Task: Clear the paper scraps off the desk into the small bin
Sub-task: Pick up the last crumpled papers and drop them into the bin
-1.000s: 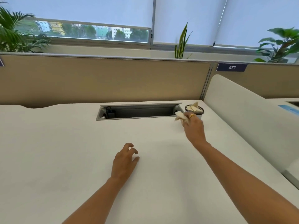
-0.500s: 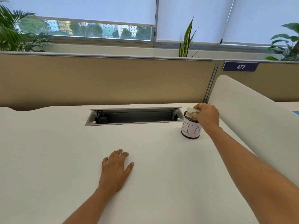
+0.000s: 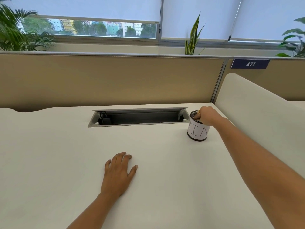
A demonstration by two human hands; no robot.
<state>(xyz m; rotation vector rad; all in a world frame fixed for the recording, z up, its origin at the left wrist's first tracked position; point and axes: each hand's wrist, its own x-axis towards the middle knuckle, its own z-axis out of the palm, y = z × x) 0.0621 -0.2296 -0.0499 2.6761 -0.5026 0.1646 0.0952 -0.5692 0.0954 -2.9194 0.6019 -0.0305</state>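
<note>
The small bin is a round dark mesh cup wrapped in white paper with "BIN" written on it. It stands upright at the back right of the white desk. My right hand is on top of the bin, knuckles up, with its fingertips dipped inside the rim. The fingertips and the bin's contents are hidden, and no paper scrap shows in the hand or on the desk. My left hand lies flat on the desk in the middle, palm down, fingers slightly apart, holding nothing.
An open cable tray with a black plug at its left end is sunk into the desk just left of the bin. A beige partition runs along the back. A white rounded divider rises close to the right of the bin.
My right hand carried a pale paper scrap from beside the cable tray to the bin's mouth, then pushed down into it; the scrap is out of sight. My left hand flattened on the desk.
</note>
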